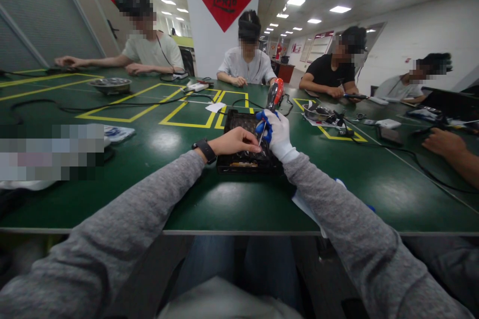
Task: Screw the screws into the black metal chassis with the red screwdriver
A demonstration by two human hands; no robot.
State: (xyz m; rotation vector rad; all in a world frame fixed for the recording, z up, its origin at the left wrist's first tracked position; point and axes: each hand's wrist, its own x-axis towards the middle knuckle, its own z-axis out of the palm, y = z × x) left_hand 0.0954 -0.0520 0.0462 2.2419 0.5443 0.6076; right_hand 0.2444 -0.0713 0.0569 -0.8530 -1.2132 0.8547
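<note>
A black opened device [239, 124] lies on the green table [187, 199] in front of me. My right hand [279, 134], in a white glove with blue fingertips, is closed around a screwdriver with a red and black handle [275, 93]; its shaft points down into the device. My left hand [236, 140] is bare, with a black watch on the wrist. It rests on the device's near left part with the fingers pinched beside the screwdriver tip. What the fingers pinch is too small to make out.
Several people sit around the table's far side and right. A metal bowl [111, 84], black cables [112, 105], yellow floor-tape rectangles [130, 119], a white paper [215, 107] and a tray of parts [318, 112] lie on the table. A co-worker's hand [445, 142] rests at right.
</note>
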